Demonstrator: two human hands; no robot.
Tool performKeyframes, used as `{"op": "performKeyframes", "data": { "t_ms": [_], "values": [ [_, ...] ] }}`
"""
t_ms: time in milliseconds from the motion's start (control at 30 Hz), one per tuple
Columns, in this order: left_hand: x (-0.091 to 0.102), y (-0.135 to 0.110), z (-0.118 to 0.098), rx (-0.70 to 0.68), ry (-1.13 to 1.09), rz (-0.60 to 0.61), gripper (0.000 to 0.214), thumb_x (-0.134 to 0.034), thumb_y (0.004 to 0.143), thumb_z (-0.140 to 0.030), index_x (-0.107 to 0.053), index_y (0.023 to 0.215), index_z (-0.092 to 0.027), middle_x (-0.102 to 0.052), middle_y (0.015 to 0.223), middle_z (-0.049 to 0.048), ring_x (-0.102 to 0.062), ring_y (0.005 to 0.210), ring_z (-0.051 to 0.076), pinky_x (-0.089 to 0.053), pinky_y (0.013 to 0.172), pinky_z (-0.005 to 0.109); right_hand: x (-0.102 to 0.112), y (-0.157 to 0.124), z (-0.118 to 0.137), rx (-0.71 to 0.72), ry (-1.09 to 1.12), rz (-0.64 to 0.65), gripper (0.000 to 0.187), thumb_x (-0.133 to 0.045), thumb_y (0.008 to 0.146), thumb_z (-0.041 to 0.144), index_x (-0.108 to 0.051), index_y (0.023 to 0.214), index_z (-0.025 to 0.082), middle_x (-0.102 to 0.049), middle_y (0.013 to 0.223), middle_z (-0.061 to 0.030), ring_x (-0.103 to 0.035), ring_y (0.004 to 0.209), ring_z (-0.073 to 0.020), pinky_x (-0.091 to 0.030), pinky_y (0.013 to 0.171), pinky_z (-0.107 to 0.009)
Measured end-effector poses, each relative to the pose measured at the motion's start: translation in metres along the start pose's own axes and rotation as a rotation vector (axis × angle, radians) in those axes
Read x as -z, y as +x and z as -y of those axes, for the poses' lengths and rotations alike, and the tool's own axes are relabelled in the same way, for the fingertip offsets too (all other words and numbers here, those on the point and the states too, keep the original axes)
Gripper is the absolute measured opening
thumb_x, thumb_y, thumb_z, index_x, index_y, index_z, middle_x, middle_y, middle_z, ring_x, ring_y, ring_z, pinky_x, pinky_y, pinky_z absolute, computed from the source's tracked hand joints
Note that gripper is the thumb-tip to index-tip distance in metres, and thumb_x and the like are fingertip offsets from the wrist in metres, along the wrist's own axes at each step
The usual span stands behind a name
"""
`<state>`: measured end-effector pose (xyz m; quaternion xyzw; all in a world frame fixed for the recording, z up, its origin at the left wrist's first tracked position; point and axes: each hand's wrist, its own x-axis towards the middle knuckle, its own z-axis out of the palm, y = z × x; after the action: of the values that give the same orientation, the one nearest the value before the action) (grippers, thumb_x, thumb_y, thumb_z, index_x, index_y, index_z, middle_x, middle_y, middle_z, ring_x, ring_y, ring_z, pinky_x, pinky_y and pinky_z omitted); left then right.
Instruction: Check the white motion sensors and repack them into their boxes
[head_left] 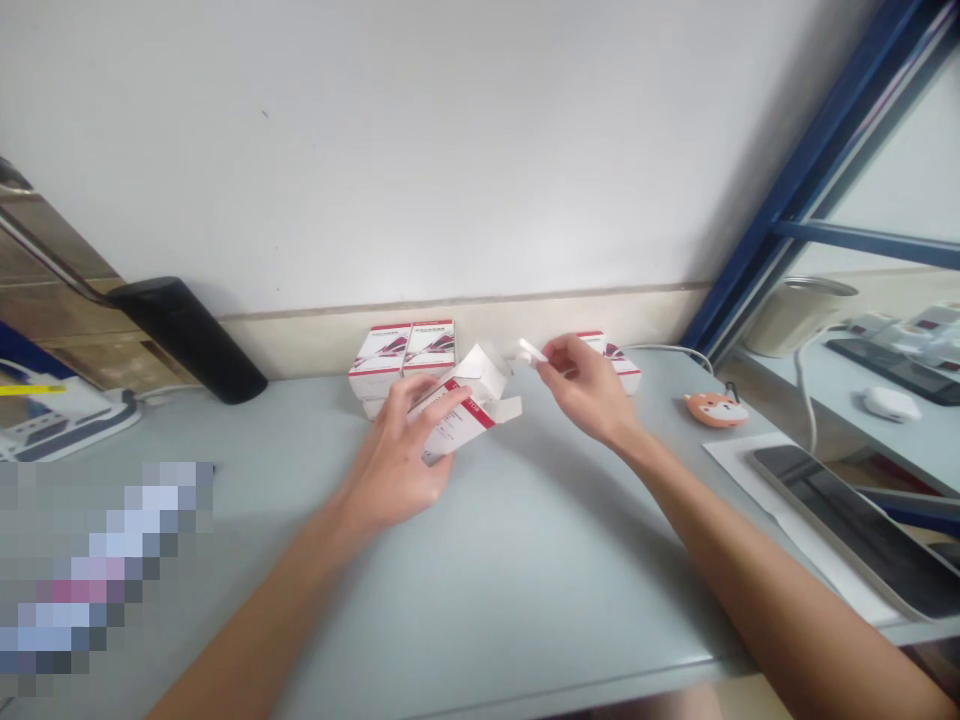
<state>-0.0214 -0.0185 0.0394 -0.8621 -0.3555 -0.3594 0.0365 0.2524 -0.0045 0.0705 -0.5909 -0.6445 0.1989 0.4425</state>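
Observation:
My left hand (396,450) is wrapped round a small white carton with a red stripe (466,401), held tilted above the grey table (525,560) with its end flaps open toward the right. My right hand (586,385) is just right of the carton's open end and pinches a small white object (531,350) between thumb and fingertips. Behind the carton, two matching red-and-white boxes (405,357) stand side by side against the wall. Another such box (619,366) lies behind my right hand, partly hidden by it.
A black cylinder (187,338) leans at the back left. An orange fox-shaped item (716,408) with a white cable sits at the right. A dark tablet on white paper (855,525) lies near the right edge. A blue frame (810,180) borders a neighbouring bench.

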Motion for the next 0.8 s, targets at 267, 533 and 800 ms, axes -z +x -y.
{"op": "performKeyframes", "data": {
  "t_ms": [267, 533, 800],
  "values": [
    [-0.002, -0.002, 0.004, -0.062, -0.044, -0.007, 0.080, -0.070, 0.080, -0.002, -0.048, 0.147, -0.040, -0.037, 0.146, 0.0102, -0.055, 0.137, 0.033, -0.061, 0.104, 0.054, -0.006, 0.001, -0.021, -0.146, -0.420, 0.304, 0.020, -0.064, 0.093, 0.039, -0.074, 0.100, 0.023, -0.079, 0.096, -0.0081, -0.070, 0.083, -0.0256, -0.042, 0.063, -0.032],
    [-0.001, -0.001, 0.003, -0.089, -0.048, -0.017, 0.078, -0.069, 0.081, -0.002, -0.047, 0.146, -0.037, -0.036, 0.147, 0.0113, -0.058, 0.134, 0.032, -0.062, 0.102, 0.054, -0.004, -0.001, -0.018, -0.015, -0.424, 0.161, 0.024, -0.057, 0.099, 0.030, -0.072, 0.115, 0.021, -0.073, 0.110, -0.0102, -0.066, 0.084, -0.0233, -0.042, 0.067, -0.033],
    [-0.004, -0.002, 0.004, -0.098, -0.051, -0.040, 0.081, -0.069, 0.080, 0.000, -0.046, 0.146, -0.041, -0.036, 0.147, 0.0097, -0.058, 0.134, 0.032, -0.062, 0.102, 0.055, -0.004, -0.025, 0.023, 0.595, -0.070, 0.231, 0.021, -0.058, 0.094, 0.015, -0.074, 0.102, 0.026, -0.068, 0.104, -0.0028, -0.064, 0.084, -0.0179, -0.047, 0.077, -0.031]
  ]
}}
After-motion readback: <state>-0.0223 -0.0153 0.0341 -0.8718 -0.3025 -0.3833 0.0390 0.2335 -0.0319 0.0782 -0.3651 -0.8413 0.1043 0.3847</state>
